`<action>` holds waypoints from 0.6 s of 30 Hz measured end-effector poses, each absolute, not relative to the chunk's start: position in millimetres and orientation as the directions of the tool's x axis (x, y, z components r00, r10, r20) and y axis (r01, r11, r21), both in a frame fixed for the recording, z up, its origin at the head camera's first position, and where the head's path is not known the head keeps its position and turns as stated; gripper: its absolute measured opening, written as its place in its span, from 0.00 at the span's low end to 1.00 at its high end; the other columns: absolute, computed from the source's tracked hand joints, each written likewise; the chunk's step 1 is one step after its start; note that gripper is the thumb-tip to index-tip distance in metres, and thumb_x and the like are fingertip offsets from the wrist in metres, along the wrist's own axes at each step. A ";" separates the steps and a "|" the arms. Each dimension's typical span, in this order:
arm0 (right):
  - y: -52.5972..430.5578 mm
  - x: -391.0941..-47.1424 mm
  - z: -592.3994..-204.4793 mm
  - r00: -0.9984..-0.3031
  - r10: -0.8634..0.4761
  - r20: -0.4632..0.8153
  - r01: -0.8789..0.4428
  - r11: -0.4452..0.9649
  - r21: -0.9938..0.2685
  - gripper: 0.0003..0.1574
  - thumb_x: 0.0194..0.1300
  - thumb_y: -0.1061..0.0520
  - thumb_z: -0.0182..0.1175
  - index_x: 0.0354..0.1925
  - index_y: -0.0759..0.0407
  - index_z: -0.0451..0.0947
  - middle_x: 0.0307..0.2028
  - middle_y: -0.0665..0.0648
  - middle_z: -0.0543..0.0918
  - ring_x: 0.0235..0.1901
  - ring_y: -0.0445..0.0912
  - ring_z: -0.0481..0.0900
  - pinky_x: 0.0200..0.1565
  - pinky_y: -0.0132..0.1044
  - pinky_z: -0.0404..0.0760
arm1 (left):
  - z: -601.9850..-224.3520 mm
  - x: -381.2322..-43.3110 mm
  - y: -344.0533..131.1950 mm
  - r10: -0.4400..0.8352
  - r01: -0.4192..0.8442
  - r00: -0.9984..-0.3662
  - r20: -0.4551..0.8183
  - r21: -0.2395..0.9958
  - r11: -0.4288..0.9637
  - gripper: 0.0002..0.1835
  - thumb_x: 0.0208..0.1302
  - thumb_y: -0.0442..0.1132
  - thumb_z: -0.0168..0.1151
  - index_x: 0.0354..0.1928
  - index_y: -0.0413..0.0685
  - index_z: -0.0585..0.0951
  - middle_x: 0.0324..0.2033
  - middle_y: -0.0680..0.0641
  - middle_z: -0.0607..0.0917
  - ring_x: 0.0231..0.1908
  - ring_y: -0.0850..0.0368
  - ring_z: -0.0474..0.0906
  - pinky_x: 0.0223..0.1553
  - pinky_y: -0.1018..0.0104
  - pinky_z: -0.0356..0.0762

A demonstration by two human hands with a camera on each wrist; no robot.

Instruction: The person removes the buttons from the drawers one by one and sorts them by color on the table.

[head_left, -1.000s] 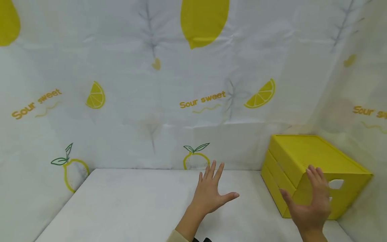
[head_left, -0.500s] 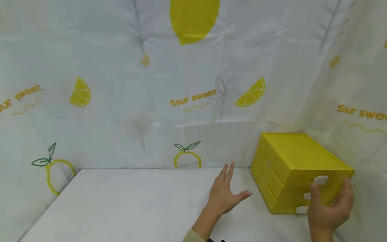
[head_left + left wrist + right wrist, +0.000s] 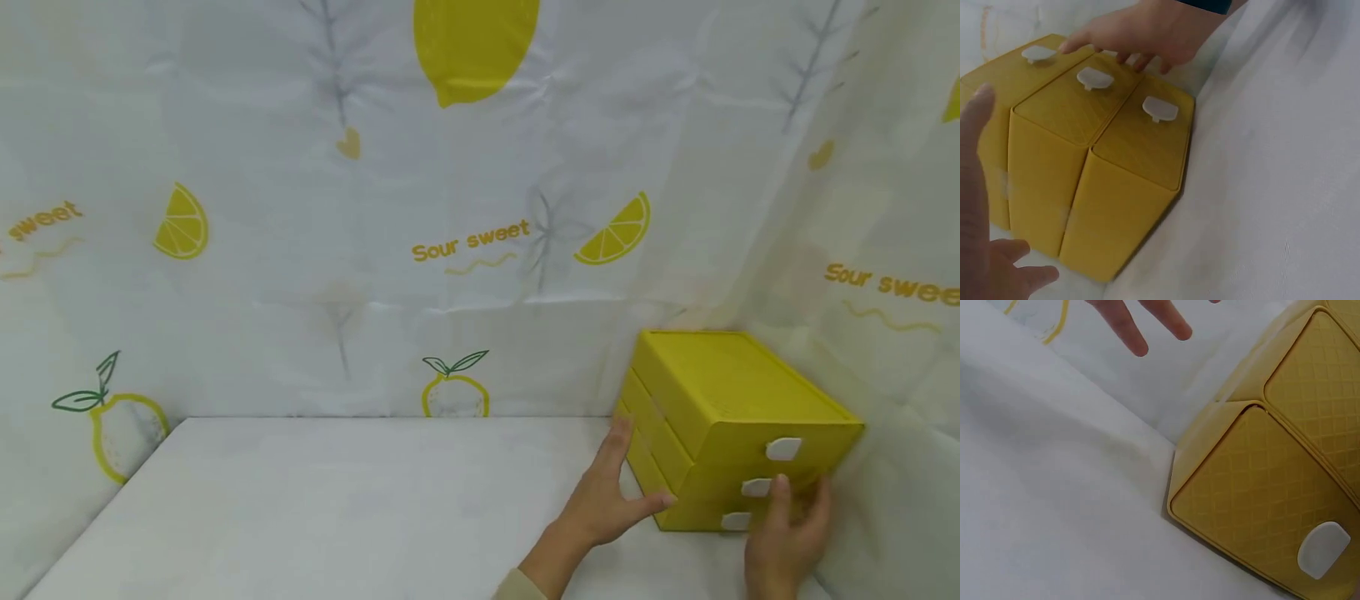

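A yellow drawer unit (image 3: pixel 757 392) with three drawers stands at the right of the white table. Each drawer front carries a white tab handle (image 3: pixel 783 449). My left hand (image 3: pixel 596 500) is at the unit's left side, thumb and fingers spread; in the left wrist view its fingers (image 3: pixel 1038 275) appear beside the box, and contact cannot be told. In front of the unit's right part is my right hand (image 3: pixel 783 542), its thumb near the middle handle. The right wrist view shows some fingertips (image 3: pixel 1138 347) apart from the box's right side. Neither hand holds anything.
A white sheet (image 3: pixel 300 208) printed with lemons and lettering covers the walls behind and to the right, close to the drawer unit. The white tabletop (image 3: pixel 337 500) extends to the left of the unit.
My left hand has moved right to the drawer unit's left side. My right hand has dropped from over the unit's front upper edge to lower before its front. The head view has shifted slightly right.
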State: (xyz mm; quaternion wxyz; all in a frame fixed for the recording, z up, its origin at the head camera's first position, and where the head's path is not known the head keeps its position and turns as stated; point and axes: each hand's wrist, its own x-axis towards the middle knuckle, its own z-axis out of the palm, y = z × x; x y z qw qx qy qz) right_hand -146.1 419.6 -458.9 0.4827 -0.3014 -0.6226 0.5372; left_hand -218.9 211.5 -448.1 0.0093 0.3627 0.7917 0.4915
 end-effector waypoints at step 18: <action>432.3 -145.9 -473.3 -0.423 0.857 0.295 -0.121 0.269 -0.956 0.41 0.77 0.48 0.49 0.81 0.48 0.48 0.80 0.56 0.52 0.78 0.39 0.47 0.78 0.28 0.41 | -467.1 -211.5 240.4 0.718 0.631 -0.644 0.265 0.714 0.303 0.51 0.66 0.63 0.61 0.76 0.86 0.34 0.82 0.57 0.39 0.75 0.47 0.62 0.65 0.53 0.78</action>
